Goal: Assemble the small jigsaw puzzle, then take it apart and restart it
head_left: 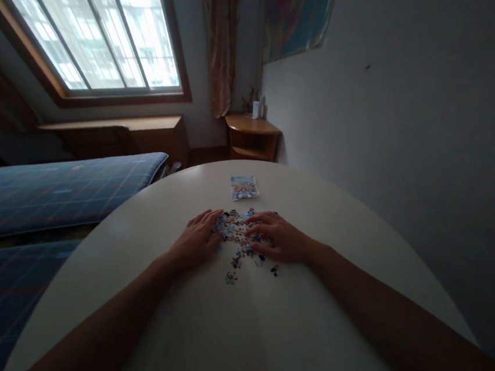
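Note:
A loose heap of small jigsaw puzzle pieces (235, 228) lies on the white round table (227, 339). My left hand (198, 238) rests at the heap's left side, fingers stretched out over its edge and thumb apart. On the right side, my right hand (279, 238) lies with its fingers spread across some pieces. Neither hand shows anything gripped; the pieces under the palms and fingers are hidden. Two stray clusters, one puzzle piece (231, 277) on the left and a darker piece (275, 271) on the right, lie nearer to me.
Beyond the heap lies a small printed picture sheet or packet (244, 187). A bed with a blue plaid cover (55, 192) stands left of the table. A wooden corner shelf (253, 125) is at the back, and a bare wall (400, 136) runs along the right.

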Demonstrator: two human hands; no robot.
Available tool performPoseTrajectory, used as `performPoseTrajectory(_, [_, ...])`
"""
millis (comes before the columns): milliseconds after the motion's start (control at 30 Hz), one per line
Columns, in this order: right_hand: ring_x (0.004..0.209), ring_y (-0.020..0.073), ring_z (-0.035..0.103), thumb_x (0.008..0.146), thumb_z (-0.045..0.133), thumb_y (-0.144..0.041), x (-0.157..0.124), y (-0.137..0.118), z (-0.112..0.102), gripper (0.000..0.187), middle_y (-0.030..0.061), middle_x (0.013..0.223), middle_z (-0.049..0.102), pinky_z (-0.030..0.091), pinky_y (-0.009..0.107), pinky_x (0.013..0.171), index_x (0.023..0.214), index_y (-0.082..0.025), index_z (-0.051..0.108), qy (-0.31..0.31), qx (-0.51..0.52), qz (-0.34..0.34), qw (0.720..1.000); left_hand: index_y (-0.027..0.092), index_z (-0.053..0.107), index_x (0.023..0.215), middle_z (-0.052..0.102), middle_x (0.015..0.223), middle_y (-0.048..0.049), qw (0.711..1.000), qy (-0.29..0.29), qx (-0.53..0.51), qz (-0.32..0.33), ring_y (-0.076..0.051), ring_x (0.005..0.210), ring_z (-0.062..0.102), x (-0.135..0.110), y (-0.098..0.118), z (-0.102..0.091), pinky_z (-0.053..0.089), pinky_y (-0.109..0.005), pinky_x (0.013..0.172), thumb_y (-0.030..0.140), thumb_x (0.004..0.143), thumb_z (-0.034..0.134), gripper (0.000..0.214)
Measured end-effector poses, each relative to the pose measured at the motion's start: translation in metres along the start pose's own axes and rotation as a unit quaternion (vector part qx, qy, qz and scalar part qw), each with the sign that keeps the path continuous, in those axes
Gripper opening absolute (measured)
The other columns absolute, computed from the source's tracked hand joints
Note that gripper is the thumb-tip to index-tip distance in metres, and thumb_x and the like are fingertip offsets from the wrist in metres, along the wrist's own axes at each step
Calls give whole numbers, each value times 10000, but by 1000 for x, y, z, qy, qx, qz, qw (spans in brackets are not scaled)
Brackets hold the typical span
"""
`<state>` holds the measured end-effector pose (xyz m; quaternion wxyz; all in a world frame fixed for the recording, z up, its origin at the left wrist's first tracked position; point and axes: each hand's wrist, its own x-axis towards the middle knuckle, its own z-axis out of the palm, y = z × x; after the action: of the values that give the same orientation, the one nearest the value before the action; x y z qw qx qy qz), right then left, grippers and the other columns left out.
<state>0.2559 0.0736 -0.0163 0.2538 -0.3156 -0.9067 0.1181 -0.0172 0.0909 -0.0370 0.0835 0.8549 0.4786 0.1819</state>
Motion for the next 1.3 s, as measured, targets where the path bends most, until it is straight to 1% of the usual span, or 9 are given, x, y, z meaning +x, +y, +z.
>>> performPoseTrajectory(200, [1265, 262, 524, 906, 643, -397, 0, 0, 0, 278, 100, 1334, 618, 386, 484, 1077, 1134, -246, 691, -5, 3, 7, 1000, 161, 327, 1510, 416, 1539, -122, 999, -15, 14, 24, -327, 1457, 299, -2, 3, -5, 281, -501, 1181, 406, 883, 528, 703])
performPoseTrajectory(400, [1260, 260, 529, 906, 643, -396, 0, 1, 2, 283, 100, 1335, 616, 392, 485, 1074, 1140, -243, 689, -3, 1, 4, 1000, 159, 321, 1512, 404, 1549, -119, 1000, -21, 19, 7, -313, 1460, 297, -1, 4, -4, 276, -504, 1179, 426, 934, 461, 652])
performPoseTrajectory(500, [1258, 256, 529, 906, 644, -407, 0, 1, 2, 281, 96, 1329, 619, 392, 484, 1072, 1136, -251, 688, 0, 0, 2, 1000, 158, 312, 1516, 405, 1548, -122, 1000, -16, 22, 13, -313, 1460, 296, -1, 3, -3, 270, -498, 1181, 435, 925, 481, 674])
performPoseTrajectory(633, [1265, 252, 525, 911, 638, -420, 0, 1, 2, 292, 95, 1330, 619, 387, 476, 1077, 1149, -256, 684, 1, -3, 2, 1000, 180, 274, 1537, 360, 1577, -113, 999, -26, 26, 31, -330, 1471, 266, -2, 1, -3, 261, -499, 1182, 524, 899, 535, 771])
performPoseTrajectory(733, [1278, 271, 517, 895, 652, -430, 0, 1, 2, 341, 98, 1348, 611, 376, 497, 1083, 1192, -264, 672, -7, -14, 5, 1000, 204, 270, 1541, 343, 1587, -102, 998, -28, 28, 41, -333, 1474, 258, -3, 1, -3, 256, -503, 1183, 581, 901, 527, 786])
performPoseTrajectory(867, [1286, 275, 514, 880, 661, -438, 0, 0, 1, 413, 96, 1371, 597, 367, 496, 1092, 1257, -268, 641, -24, -22, -10, 999, 215, 304, 1527, 368, 1576, -86, 999, -29, 26, 20, -312, 1474, 266, -1, 2, -3, 263, -507, 1179, 523, 954, 448, 667])
performPoseTrajectory(1067, [1292, 269, 513, 880, 657, -443, 0, -2, 0, 408, 91, 1377, 597, 357, 482, 1104, 1245, -262, 648, -31, -28, -24, 999, 181, 355, 1500, 419, 1544, -97, 1000, -19, 21, -3, -295, 1459, 306, 1, 1, 1, 280, -504, 1176, 428, 971, 412, 587])
performPoseTrajectory(1167, [1352, 287, 463, 873, 653, -486, 0, -2, 0, 509, 100, 1442, 544, 316, 518, 1132, 1331, -273, 594, -52, -38, -8, 998, 185, 355, 1502, 413, 1549, -98, 1000, -12, 19, 4, -302, 1460, 303, 1, 0, 2, 281, -516, 1177, 445, 963, 434, 604])
performPoseTrajectory(1300, [1456, 328, 319, 848, 625, -619, 0, -7, 3, 728, 133, 1561, 396, 218, 576, 1175, 1463, -265, 463, -93, -52, 28, 994, 199, 333, 1522, 366, 1577, -100, 999, -21, 26, 23, -318, 1474, 274, -1, 3, -1, 268, -523, 1185, 478, 931, 497, 674])
